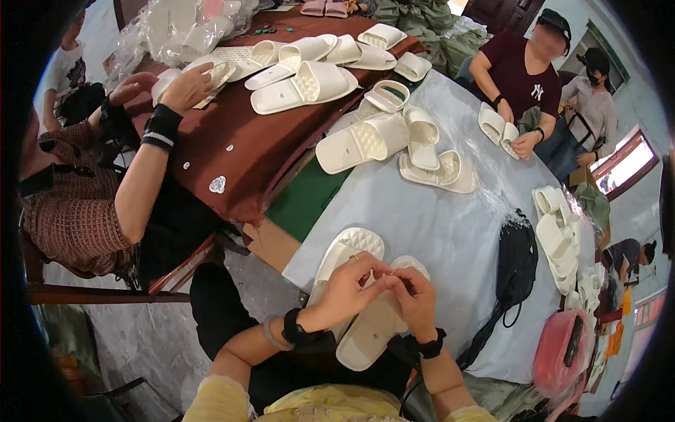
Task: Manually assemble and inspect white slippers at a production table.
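Observation:
My left hand (355,287) and my right hand (416,301) meet at the fingertips in front of me. Both are closed in a pinch, and whatever sits between the fingers is too small or hidden to make out. Under them lies a pair of cream slide slippers. The left slipper (362,241) points its quilted sole away from me, partly covered by my left hand. The right slipper (364,342) juts over the table's near edge toward my lap, its strap mostly behind my hands.
More cream slippers (365,144) lie ahead on the pale blue table cover (436,225) and the brown cloth (211,162). A black bag (517,260) lies to my right, near a pink plastic-wrapped bundle (559,352). Co-workers handle slippers at left and far right.

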Demonstrator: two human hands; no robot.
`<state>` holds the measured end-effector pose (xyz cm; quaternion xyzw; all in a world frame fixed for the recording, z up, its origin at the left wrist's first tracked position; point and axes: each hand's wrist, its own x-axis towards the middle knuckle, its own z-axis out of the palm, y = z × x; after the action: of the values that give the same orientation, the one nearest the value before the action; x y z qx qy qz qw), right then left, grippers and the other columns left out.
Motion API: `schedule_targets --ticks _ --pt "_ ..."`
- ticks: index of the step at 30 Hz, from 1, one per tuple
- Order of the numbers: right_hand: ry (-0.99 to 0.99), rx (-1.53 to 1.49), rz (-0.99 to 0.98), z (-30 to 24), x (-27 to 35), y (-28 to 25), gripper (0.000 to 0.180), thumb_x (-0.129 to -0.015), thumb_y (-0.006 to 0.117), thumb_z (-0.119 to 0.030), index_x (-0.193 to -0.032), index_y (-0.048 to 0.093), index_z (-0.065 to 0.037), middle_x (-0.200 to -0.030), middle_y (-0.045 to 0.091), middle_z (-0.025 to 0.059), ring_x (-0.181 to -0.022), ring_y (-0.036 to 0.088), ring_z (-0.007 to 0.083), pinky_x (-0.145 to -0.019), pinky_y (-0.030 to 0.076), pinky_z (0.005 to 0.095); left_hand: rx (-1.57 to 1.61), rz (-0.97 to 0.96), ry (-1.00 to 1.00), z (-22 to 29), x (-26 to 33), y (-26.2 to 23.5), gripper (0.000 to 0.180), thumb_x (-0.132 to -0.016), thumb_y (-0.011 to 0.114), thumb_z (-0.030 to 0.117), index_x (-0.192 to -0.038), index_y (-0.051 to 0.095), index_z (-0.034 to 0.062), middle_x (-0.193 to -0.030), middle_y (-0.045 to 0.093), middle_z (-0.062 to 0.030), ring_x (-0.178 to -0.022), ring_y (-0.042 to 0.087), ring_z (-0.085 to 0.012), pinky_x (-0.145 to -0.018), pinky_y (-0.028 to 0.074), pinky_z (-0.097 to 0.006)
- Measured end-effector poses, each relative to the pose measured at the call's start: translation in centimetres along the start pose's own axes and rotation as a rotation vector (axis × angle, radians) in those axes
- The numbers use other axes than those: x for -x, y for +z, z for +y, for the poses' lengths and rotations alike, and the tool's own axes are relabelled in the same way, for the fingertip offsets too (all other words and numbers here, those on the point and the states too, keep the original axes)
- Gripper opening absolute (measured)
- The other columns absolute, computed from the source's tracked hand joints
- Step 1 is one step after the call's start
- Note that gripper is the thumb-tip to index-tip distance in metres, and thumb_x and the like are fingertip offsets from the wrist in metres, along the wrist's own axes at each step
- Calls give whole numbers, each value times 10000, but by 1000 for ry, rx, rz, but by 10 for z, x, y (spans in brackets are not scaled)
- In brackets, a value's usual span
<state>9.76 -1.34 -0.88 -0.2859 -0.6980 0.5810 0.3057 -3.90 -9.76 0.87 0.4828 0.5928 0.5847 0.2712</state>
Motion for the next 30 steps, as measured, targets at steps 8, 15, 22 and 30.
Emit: schedule_targets --ticks 8,15,22,30 --pt "31 7 -2 -3 1 -1 122 -843 582 -77 -921 593 15 -781 584 23 -704 549 68 -631 440 200 174 150 -112 -11 -1 5 78 -805 622 74 -876 611 45 -770 540 -9 -648 470 -77 -556 379 -207" --pt "29 62 -11 -1 5 2 103 -854 557 -71 -910 590 8 -781 578 15 -711 541 70 -635 434 205 113 148 -41 -13 8 6 78 -808 615 75 -876 613 37 -806 561 -29 -630 489 -89 -531 392 -205" --pt "12 55 53 -6 0 -1 75 -848 548 -56 -888 585 -6 -769 538 -18 -706 482 63 -638 398 200 47 171 88 -15 -1 12 92 -781 616 87 -853 592 34 -765 551 -78 -640 521 -179 -536 418 -268" --pt "-11 130 78 1 2 6 79 -863 522 -53 -894 570 1 -766 538 -4 -686 464 56 -611 368 183 62 211 111 -21 5 13 84 -763 602 80 -832 581 37 -805 530 -89 -773 527 -250 -646 430 -325"
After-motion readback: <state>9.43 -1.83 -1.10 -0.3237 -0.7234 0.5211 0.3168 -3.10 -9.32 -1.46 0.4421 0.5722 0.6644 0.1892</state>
